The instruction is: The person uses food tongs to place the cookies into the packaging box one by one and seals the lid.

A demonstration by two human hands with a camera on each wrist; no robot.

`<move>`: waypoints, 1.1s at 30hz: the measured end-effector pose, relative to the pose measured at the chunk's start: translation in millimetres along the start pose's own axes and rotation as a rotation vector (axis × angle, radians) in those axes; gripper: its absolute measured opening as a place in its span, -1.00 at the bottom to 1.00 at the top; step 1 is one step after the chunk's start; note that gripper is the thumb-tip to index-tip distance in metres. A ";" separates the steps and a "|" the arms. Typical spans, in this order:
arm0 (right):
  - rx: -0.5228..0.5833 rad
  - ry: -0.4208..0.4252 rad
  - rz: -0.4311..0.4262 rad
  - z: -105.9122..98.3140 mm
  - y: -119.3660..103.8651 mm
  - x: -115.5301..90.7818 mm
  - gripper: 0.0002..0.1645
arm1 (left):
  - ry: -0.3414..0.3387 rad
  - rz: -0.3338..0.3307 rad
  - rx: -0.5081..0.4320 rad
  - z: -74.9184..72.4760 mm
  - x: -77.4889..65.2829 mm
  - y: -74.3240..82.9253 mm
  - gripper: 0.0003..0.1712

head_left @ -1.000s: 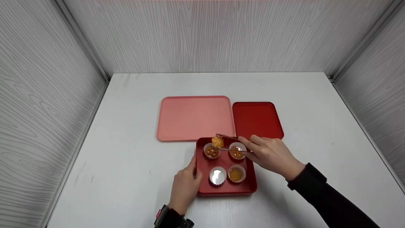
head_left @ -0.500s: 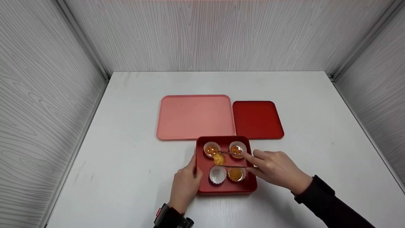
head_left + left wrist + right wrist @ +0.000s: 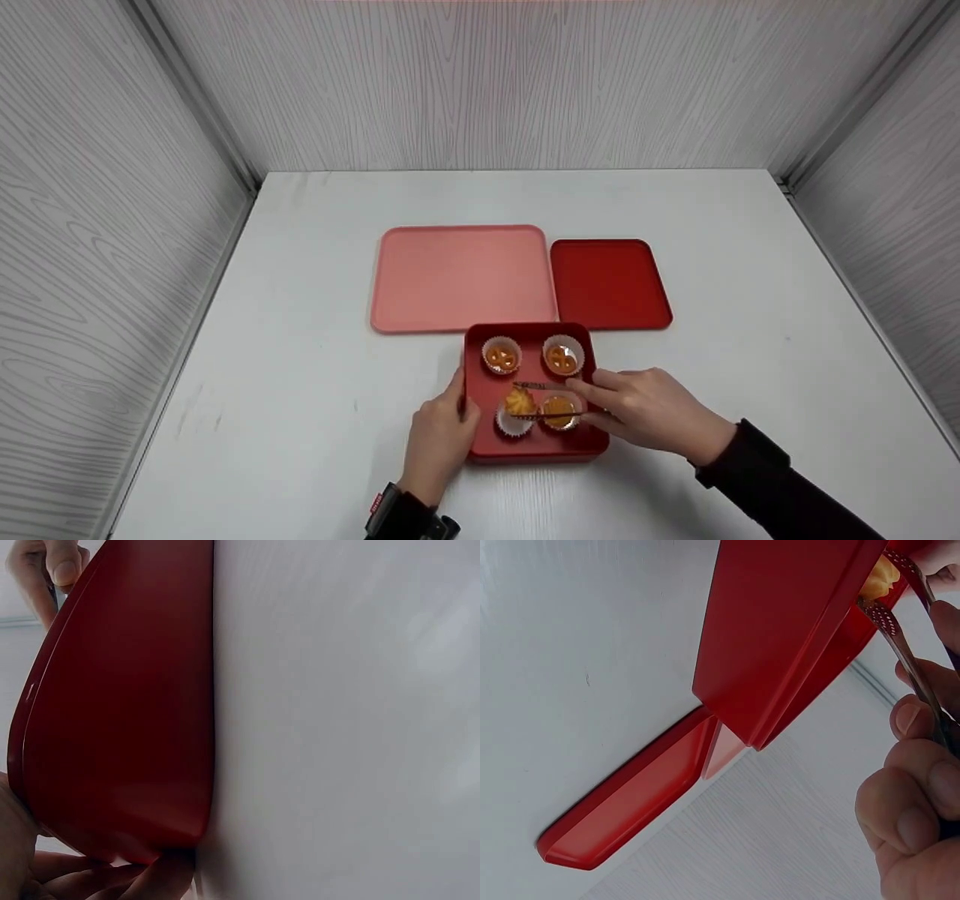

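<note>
Pinching a pair of tongs (image 3: pixel 546 401), the right hand (image 3: pixel 652 418) reaches in from the 3 o'clock side of the red box (image 3: pixel 592 442), and the tongs' tips are narrowed on a small piped cookie (image 3: pixel 519 403). That cookie sits over the white paper cup (image 3: pixel 512 426) at the box's 7 o'clock corner, right at its rim; whether it rests inside cannot be told. Three other cups in the box hold cookies, at 11, 1 and 5 o'clock. The left hand (image 3: pixel 439 441) presses against the box's 9 o'clock wall, thumb up on the rim, fingers curled low at its base. Beyond the box, at 12 o'clock, lie a pink tray (image 3: pixel 459 279) and a red lid (image 3: pixel 609 285) side by side on the white table (image 3: pixel 300 390).
</note>
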State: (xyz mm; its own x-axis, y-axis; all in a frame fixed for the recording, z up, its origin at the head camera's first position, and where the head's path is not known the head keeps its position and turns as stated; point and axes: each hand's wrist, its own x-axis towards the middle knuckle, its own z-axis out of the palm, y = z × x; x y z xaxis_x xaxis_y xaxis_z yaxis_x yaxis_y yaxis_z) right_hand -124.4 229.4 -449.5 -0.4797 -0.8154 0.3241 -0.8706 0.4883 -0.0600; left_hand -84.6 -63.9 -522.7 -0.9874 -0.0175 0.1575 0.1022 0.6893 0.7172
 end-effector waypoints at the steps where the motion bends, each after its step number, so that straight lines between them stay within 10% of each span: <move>1: -0.001 0.001 -0.003 0.5 -0.2 0.3 -0.46 | -0.002 -0.002 -0.001 -0.1 -0.1 0.0 -0.35; 33: 0.054 -0.014 -0.005 11.0 -4.6 0.8 -0.48 | 0.011 0.007 0.029 0.6 0.4 -0.2 -0.36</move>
State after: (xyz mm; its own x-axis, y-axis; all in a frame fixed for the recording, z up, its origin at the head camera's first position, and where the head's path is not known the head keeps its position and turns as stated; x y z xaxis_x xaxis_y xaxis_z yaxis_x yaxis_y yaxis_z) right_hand -122.0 223.1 -459.3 -0.4766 -0.8221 0.3115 -0.8774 0.4673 -0.1092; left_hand -85.1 -63.6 -523.2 -0.9852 -0.0199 0.1700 0.1057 0.7105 0.6957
